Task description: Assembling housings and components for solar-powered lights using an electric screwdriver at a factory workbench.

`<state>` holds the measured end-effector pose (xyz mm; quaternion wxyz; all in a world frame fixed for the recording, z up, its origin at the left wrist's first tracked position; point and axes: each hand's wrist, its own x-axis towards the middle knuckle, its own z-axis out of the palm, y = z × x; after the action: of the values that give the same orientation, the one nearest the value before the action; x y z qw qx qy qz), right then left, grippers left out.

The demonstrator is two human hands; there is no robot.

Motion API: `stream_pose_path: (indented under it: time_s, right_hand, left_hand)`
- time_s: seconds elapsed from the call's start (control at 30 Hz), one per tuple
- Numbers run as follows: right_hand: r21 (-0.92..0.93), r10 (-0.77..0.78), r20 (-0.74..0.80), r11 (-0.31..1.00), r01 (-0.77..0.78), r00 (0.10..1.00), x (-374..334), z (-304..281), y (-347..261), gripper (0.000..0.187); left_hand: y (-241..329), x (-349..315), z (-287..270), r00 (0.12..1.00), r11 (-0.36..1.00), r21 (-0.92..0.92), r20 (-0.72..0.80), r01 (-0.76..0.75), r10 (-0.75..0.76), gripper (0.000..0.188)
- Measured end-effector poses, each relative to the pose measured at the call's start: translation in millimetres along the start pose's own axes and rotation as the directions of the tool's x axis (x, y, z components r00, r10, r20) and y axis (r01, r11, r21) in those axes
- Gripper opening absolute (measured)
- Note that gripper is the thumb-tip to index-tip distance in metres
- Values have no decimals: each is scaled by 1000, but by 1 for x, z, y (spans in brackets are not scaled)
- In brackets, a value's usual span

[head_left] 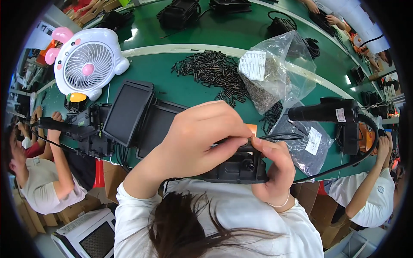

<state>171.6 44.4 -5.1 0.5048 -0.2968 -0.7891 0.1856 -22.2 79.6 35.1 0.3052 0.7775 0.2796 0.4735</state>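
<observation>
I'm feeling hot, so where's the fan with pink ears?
In the head view, the fan is at upper left, on the green table, beyond and left of a black panel.

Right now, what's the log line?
left hand: pinched above black housing, contents hidden | right hand: at housing's right edge | beyond: black parts pile, fan

There are two bare hands, one left hand (204, 131) and one right hand (276, 167), with one thin bracelet (280, 203); one black housing (234, 170); at least two flat black panels (129, 112); one white fan (110, 43) with two pink ears (63, 34); two clear plastic bags (300, 60), each bearing one white label (252, 65); at least three black units (178, 15) along the far side; at least one black corded tool (320, 113); one nearby co-worker (47, 182) on each side; the small dark screw-like pieces (211, 71) are too many to count.
</observation>
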Motion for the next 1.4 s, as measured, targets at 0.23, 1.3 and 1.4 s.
stream_pose_path:
  time_s: [0.23,1.3,1.4]
  right_hand:
    - [10,-2,5,1000,2,1000,-2,1,2,49]
    - [-173,240,-696,859,-482,677,19,-35,76,63]
    - [106,182,-781,981,-161,597,43,-41,85,43]
  left_hand:
    - [7,-4,2,998,992,125,58,15,-22,28]
    - [-3,-29,22,883,834,-352,-44,424,-467,35]
    - [-1,-27,22,872,827,-347,-46,443,-487,31]
